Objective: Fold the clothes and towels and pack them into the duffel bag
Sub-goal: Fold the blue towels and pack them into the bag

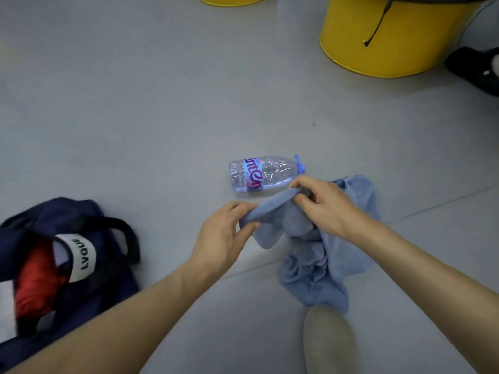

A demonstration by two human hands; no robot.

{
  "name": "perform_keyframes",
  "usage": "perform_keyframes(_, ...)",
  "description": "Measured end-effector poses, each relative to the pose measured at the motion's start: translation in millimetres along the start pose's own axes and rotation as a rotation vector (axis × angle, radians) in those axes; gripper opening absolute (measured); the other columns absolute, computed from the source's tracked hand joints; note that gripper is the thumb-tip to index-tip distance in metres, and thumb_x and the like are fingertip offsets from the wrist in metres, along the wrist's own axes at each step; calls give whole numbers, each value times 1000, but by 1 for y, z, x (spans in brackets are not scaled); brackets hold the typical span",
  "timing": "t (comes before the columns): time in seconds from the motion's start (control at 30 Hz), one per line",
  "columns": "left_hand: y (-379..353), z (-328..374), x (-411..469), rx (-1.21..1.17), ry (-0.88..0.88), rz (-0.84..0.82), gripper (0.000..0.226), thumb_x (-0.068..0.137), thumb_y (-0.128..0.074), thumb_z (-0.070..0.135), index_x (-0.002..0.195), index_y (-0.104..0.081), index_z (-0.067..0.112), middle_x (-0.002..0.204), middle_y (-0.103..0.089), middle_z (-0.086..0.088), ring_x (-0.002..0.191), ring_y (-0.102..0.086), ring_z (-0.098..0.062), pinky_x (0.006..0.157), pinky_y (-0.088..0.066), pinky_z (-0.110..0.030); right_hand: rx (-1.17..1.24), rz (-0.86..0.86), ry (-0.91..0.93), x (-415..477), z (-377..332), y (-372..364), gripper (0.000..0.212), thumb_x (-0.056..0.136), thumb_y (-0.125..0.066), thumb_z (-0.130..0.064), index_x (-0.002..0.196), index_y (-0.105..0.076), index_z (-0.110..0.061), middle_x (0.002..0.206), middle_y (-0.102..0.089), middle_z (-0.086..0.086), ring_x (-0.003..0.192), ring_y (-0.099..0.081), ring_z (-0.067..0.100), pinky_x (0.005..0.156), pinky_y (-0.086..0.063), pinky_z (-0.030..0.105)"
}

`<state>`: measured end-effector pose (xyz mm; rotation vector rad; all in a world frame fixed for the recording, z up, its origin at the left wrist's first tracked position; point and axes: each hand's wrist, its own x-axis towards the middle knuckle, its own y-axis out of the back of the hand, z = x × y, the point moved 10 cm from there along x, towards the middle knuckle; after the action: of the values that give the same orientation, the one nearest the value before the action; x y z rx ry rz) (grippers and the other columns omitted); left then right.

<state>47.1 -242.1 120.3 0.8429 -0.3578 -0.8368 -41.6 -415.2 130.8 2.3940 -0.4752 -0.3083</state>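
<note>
Navy bag [40,220] sits open on the floor, far left, with something red already inside. The left grip [224,233] and right grip [324,203] each pinch the top edge of the blue towel [332,255], and the rest lies crumpled on the floor. I'd slide both out to the corners and shake it flat before folding. Writing: the bag's strap tag says "LVQUE". The bottle [263,174] behind has pink lettering I can't fully read.
</note>
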Motion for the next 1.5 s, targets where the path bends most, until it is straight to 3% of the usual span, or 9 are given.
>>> perform_keyframes(0.17, 76, 28, -21, -37, 59, 109, 16, 97, -52, 32, 92, -63, 23, 73, -61, 2, 68, -54, -18, 69, -49, -42, -165, 64, 61, -2, -77, 35, 11, 91, -52, -20, 91, -57, -30, 68, -59, -16, 68, -52, 13, 60, -35, 23)
perform_keyframes(0.47, 152, 73, -39, -184, 75, 292, 14, 98, -49, 27, 95, -62, 31, 73, -64, 12, 70, -56, -11, 65, -45, -33, -177, 203, 24, -40, -86, 48, 23, 92, -60, -27, 115, -56, -27, 113, -56, -9, 83, -59, 12, 76, -42, 30)
perform_keyframes(0.57, 152, 47, -40, -116, 145, 299, 15, 98, -48, 26, 97, -61, 31, 77, -65, 12, 74, -58, -11, 62, -40, -27, -188, -71, -113, -63, -30, -32, 6, 91, -59, -27, 91, -60, -21, 87, -67, -2, 78, -64, 20, 68, -46, 33)
perform_keyframes(0.63, 146, 19, -42, -57, 200, 275, 15, 98, -47, 26, 98, -61, 31, 79, -65, 10, 75, -58, -18, 61, -38, -31, -319, -306, -53, -77, -4, -94, 12, 91, -58, -32, 97, -67, -27, 101, -71, -3, 97, -66, 21, 80, -52, 35)
perform_keyframes(0.73, 137, -24, -50, 4, 263, 239, 16, 100, -45, 25, 99, -60, 31, 79, -65, 6, 75, -59, -22, 63, -43, -36, -552, -568, 113, -88, 25, -171, 55, 95, -57, -47, 147, -45, -32, 159, -33, 4, 142, -35, 30, 111, -37, 43)
perform_keyframes(0.87, 151, -72, -70, -1, 311, 358, 14, 102, -43, 21, 101, -56, 27, 69, -61, 4, 66, -58, -25, 61, -46, -40, -720, -789, 4, -89, 78, -236, 88, 91, -54, -64, 158, -1, -41, 163, 26, -7, 151, 18, 33, 113, -17, 69)
perform_keyframes(1.13, 175, -102, -85, 12, 337, 460, 20, 101, -45, 6, 111, -57, 18, 83, -60, 2, 75, -56, -12, 62, -48, -17, -757, -566, -237, -55, 160, -221, 83, 94, -39, -64, 155, 14, -42, 165, -18, 8, 145, -33, 34, 119, -25, 52)
perform_keyframes(1.33, 195, -135, -90, 0, 491, 581, 16, 98, -43, 40, 108, -54, 35, 99, -68, -5, 92, -67, -34, 78, -57, -59, -768, -463, -419, -55, 217, -139, 79, 94, -44, -63, 159, -9, -35, 166, -17, 6, 150, -21, 33, 120, -22, 52)
perform_keyframes(1.5, 195, -112, -93, 22, 485, 577, 15, 98, -41, 38, 99, -53, 46, 100, -68, -3, 93, -67, -32, 78, -56, -60, -718, -528, -602, -83, 245, -92, 76, 99, -41, -57, 157, 5, -39, 167, 10, -2, 152, 1, 36, 114, -26, 60)
